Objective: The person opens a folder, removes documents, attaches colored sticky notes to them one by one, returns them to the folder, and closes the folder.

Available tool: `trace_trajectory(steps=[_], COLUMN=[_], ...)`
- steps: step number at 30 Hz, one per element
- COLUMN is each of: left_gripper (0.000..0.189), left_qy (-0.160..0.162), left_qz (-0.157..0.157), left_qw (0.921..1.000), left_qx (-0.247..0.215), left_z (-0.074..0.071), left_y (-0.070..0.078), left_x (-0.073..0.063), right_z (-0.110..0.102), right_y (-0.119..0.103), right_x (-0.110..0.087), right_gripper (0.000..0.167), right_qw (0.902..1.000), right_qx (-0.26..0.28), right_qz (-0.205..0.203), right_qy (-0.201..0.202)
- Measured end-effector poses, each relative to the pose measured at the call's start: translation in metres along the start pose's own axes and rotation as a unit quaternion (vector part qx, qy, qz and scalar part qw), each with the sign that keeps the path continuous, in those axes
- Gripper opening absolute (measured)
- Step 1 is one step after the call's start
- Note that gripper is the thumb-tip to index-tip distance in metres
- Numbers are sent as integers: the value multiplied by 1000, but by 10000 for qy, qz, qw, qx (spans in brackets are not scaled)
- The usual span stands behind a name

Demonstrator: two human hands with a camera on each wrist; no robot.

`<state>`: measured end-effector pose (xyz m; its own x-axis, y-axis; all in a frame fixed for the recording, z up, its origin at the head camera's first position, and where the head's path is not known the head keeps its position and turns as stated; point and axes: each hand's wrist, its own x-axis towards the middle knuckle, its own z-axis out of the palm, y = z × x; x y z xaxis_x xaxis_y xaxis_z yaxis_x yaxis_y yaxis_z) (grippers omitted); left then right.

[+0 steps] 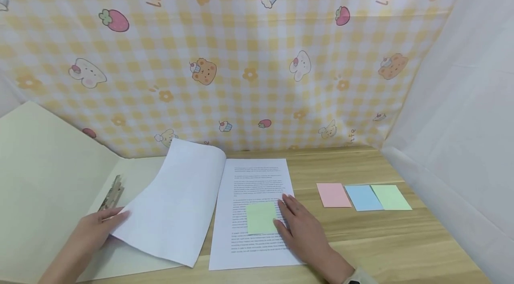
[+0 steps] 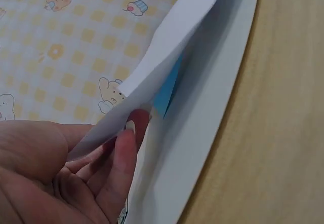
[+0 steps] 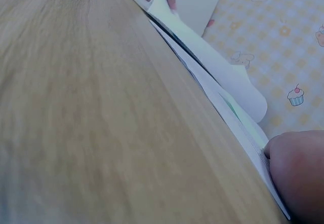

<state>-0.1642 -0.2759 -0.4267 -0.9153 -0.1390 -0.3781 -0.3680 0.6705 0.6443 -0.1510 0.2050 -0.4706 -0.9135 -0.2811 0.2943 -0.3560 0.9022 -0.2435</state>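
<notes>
My left hand (image 1: 94, 232) pinches the corner of a lifted white sheet (image 1: 176, 203) between thumb and fingers, and the paper bends up over the open folder. On that sheet's underside, a blue sticky note (image 2: 168, 92) shows in the left wrist view. A printed page (image 1: 257, 177) lies flat to the right, with a light green sticky note (image 1: 260, 218) across its text. My right hand (image 1: 302, 232) rests on the page's right side, fingers extended, the thumb tip at the note's right edge.
A cream folder (image 1: 52, 186) stands open at the left, with a metal clip (image 1: 111, 195) inside near its spine. On the wooden table (image 1: 361, 244) at the right lie pink (image 1: 333, 195), blue (image 1: 364, 198) and green sticky notes (image 1: 391, 197). A checked curtain (image 1: 249, 52) hangs behind.
</notes>
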Motion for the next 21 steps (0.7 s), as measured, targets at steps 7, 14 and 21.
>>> trace_trajectory(steps=[7,14,21], left_gripper=[86,83,78], left_qy=[-58,-80,-62], left_qz=[68,259,624], left_qw=[9990,9917,9819], left_qx=[-438,-1254,-1787], left_z=[1,1,8], left_y=[3,16,27], left_x=[-6,-18,-33], right_z=[0,0,1], right_y=[-1,0,0], right_x=[0,-1,1], right_gripper=[53,53,53], right_qw=[10000,10000,10000], right_qx=[-7,10,-32], right_qz=[15,40,26], right_qy=[-18,-42,-41])
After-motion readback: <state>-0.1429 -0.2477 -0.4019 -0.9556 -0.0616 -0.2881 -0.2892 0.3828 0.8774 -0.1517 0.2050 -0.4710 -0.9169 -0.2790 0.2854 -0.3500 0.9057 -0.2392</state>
